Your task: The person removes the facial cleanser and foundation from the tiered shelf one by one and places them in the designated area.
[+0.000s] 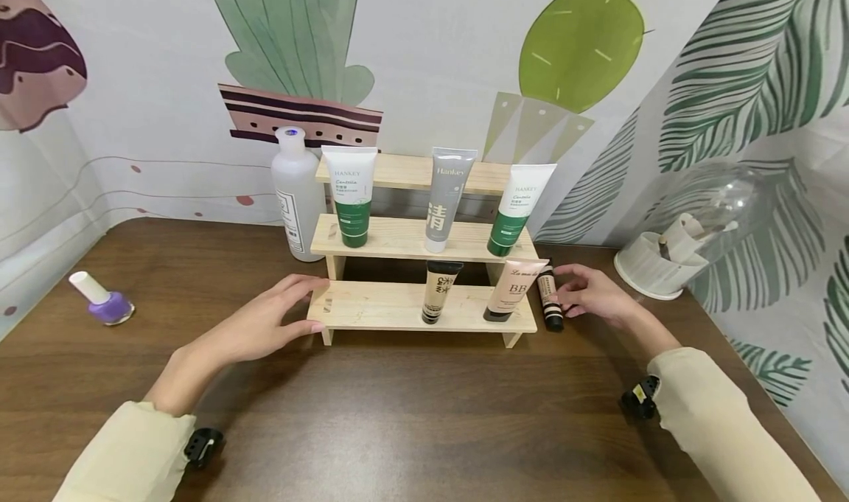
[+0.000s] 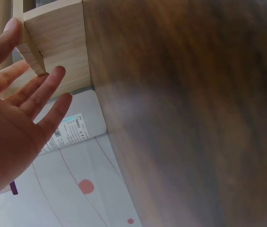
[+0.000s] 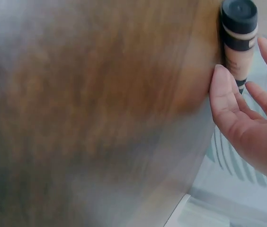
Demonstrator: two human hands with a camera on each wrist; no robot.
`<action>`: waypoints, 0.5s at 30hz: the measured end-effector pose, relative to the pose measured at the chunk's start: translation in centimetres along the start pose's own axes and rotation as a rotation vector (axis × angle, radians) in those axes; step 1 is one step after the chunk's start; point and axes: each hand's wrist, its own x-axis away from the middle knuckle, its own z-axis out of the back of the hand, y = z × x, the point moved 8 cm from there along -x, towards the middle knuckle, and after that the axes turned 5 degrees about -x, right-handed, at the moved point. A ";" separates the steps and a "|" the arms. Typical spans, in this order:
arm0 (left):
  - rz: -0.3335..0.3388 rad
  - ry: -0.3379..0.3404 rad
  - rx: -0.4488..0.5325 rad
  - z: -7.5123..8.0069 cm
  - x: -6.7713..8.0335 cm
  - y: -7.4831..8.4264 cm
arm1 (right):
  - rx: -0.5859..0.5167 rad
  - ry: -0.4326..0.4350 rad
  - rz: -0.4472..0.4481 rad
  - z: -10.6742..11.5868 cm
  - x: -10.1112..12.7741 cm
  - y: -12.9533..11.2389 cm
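Step in hand, as judged: taking up the small striped tube (image 1: 550,300), which stood cap-down on the counter (image 1: 398,413), touching the right end of the wooden rack (image 1: 411,307). Right hand (image 1: 592,293) had fingers straight, grip wide, fingertips touching the tube, not yet closed. Left hand (image 1: 265,326) lay open against the rack's left end. Next move would call for pinching the tube. Tube: beige, dark bands, black cap.
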 end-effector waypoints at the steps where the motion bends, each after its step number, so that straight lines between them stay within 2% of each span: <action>1: 0.001 0.000 0.000 0.0 0.0 0.0 | 0.008 -0.002 0.004 -0.2 0.0 -0.1; 8: -0.005 0.002 0.002 -0.1 0.1 0.0 | -0.029 0.012 0.015 -0.8 -0.2 -0.6; 15: -0.009 0.002 -0.009 0.0 0.1 0.1 | -0.067 0.048 0.012 -0.4 -1.1 -0.5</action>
